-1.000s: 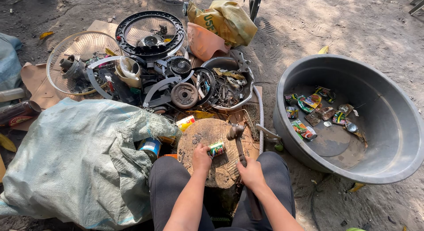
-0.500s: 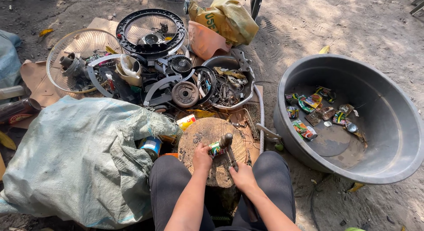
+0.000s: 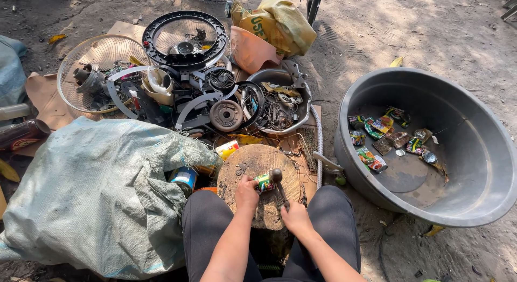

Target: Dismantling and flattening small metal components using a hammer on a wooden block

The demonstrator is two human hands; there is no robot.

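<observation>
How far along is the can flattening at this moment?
Done: about ten flattened cans lie in the grey plastic basin. In hand: the left hand steadies a small green can on the round wooden block; the right hand holds a hammer on it. Left: loose cans by the pale woven sack.

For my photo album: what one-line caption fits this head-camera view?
Left hand steadies a small can on a wooden block; right hand holds a hammer on it.
</observation>
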